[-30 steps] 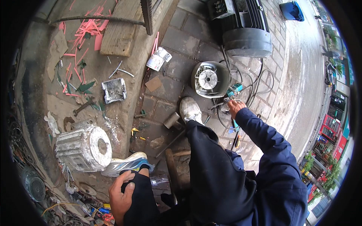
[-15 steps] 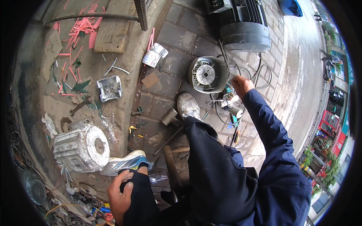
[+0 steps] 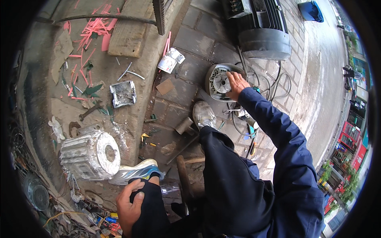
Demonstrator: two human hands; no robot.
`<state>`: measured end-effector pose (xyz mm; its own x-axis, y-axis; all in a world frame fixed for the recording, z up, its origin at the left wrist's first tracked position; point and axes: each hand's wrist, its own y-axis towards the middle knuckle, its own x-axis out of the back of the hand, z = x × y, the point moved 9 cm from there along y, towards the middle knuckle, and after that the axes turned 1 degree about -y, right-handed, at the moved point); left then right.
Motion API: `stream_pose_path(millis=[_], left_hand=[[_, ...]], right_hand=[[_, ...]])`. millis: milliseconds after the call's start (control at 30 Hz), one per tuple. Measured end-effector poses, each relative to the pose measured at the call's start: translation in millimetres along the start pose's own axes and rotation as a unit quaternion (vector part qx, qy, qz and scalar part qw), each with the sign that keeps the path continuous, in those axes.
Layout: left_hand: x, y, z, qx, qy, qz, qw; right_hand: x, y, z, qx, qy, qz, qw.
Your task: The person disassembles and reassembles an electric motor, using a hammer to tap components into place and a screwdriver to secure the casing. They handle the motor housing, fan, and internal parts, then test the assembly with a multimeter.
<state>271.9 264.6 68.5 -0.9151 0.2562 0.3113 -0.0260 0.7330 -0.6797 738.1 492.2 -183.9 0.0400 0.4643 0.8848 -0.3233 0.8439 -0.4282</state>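
My right hand [image 3: 237, 85] reaches over a round grey motor fan cover [image 3: 214, 94] on the paving. Its fingers are stretched out above the whitish disc [image 3: 220, 81] inside the perforated cover. Whether the fingertips touch the disc, I cannot tell. On my left knee lies my left hand [image 3: 130, 207], fingers loosely bent and thumb apart, holding nothing. Beside my left shoe [image 3: 137, 171] a white-dusted, ribbed motor housing [image 3: 81, 158] rests on its side. A hammer [image 3: 184, 125] lies by my right shoe [image 3: 204, 114].
A large black motor [image 3: 265, 41] stands at the far right with cables [image 3: 286, 83] trailing beside it. To the left are a square metal box [image 3: 123, 94], a wooden board [image 3: 129, 31], pink strips [image 3: 95, 31] and a wrench [image 3: 90, 110]. A blue bucket [image 3: 310, 12] stands by the road.
My right hand has moved left from beside the fan cover to over its disc, and its fingers have stretched out. The left hand stays on the knee. The view has shifted slightly.
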Motion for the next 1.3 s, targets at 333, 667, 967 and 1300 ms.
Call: stream_pose_path(millis=[333, 667, 967, 1300], left_hand=[[1, 0, -2, -0.002, 0.01, -0.003, 1.0], [-1, 0, -1, 0.004, -0.002, 0.002, 1.0], [-4, 5, -2, 0.0, -0.004, 0.007, 1.0], [2, 0, -8, -0.002, 0.009, 0.01, 1.0]], right_hand=[[-22, 23, 8, -0.093, -0.074, 0.057, 0.991], [90, -18, 48, -0.041, 0.145, -0.032, 0.988], [9, 1, 228, 0.087, 0.264, -0.025, 0.96], [-61, 21, 204, 0.097, 0.137, -0.121, 0.978]])
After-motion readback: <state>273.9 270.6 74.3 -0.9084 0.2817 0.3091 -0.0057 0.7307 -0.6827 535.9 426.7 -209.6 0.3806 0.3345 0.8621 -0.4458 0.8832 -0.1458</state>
